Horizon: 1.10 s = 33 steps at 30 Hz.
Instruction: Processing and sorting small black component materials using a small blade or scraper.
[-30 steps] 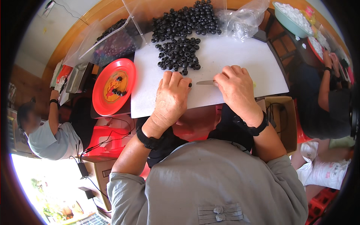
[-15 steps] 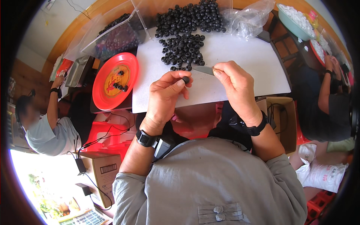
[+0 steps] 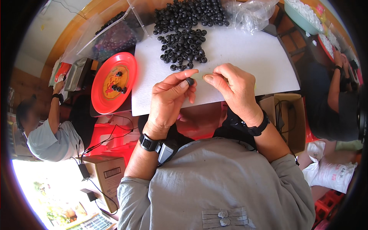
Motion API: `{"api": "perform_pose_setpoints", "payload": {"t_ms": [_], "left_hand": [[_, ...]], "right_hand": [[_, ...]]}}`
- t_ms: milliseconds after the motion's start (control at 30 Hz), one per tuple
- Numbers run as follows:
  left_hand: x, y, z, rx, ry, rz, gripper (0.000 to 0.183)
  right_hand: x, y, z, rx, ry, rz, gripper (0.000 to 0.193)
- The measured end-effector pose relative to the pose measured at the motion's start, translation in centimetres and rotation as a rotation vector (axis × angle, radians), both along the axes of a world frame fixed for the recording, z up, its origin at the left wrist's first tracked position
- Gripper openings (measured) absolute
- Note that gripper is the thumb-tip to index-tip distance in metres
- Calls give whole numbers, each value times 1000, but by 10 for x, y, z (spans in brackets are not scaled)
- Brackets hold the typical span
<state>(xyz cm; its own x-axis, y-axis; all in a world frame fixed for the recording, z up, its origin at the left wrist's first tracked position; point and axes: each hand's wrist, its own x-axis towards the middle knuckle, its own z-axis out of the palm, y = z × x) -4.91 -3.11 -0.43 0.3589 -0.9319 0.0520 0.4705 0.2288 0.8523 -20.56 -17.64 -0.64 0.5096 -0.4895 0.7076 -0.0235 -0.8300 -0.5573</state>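
My left hand (image 3: 166,94) pinches a round black bead (image 3: 189,81) between thumb and fingers, above the near part of the white mat (image 3: 245,61). Closed on a small knife, my right hand (image 3: 237,86) keeps its thin blade (image 3: 198,76) at the bead; the handle is hidden in the fingers. Whether the edge cuts into the bead cannot be seen. Just beyond both hands lies a loose cluster of black beads with holes (image 3: 182,48), and behind it a larger heap (image 3: 191,16).
A red plate (image 3: 98,94) with several black beads stands left of the mat. Clear plastic bins (image 3: 111,34) and a crumpled plastic bag (image 3: 251,15) are at the back. Co-workers sit at left and right. An open cardboard box (image 3: 297,126) stands below the table's right side.
My right hand has moved left, bringing the knife blade against the bead in my left hand. The left hand keeps its pinch. The whole view has shifted slightly.
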Motion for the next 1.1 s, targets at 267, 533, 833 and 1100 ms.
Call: {"api": "perform_pose_setpoints", "payload": {"t_ms": [267,533,833,1100], "left_hand": [[-3,-2,3,47,-19,51,32],[-5,1,1,62,-28,77,28],[1,12,14,17,-124,146,27],[108,74,38,313,-1030,793,22]], "right_hand": [[-5,-1,2,5,56,34,20],[-4,-4,-3,-73,20,91,17],[-12,-3,6,182,-167,140,20],[-7,-8,-5,-119,-101,28,21]]}}
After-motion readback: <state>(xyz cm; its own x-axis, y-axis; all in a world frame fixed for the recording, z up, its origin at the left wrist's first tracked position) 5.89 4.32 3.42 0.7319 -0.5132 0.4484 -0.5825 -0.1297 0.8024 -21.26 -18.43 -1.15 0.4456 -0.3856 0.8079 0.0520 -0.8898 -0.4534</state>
